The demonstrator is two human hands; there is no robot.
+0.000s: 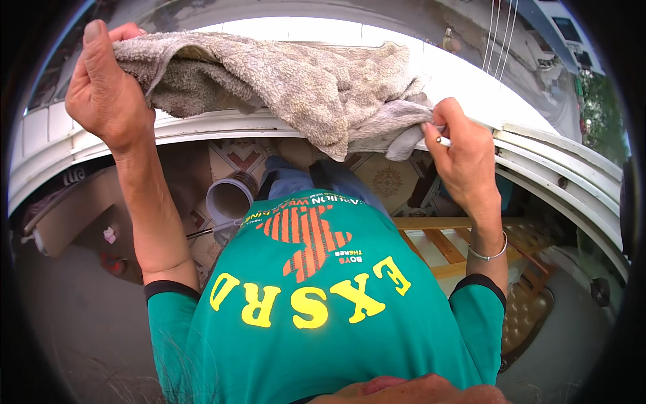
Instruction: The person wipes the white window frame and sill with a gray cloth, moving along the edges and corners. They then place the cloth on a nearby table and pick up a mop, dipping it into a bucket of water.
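Your left hand (pixel 111 97) and right hand (pixel 464 151) grip opposite ends of the grey towel (pixel 296 81), spread across the white sill (pixel 471 91); the right also pinches a white stick (pixel 442 141) (awkward), so a loosened hold could drop either outside

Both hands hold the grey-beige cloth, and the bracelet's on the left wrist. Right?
Wrong wrist: the head view shows the bracelet on the right wrist. The rest holds: left hand and right hand both hold the grey-beige cloth.
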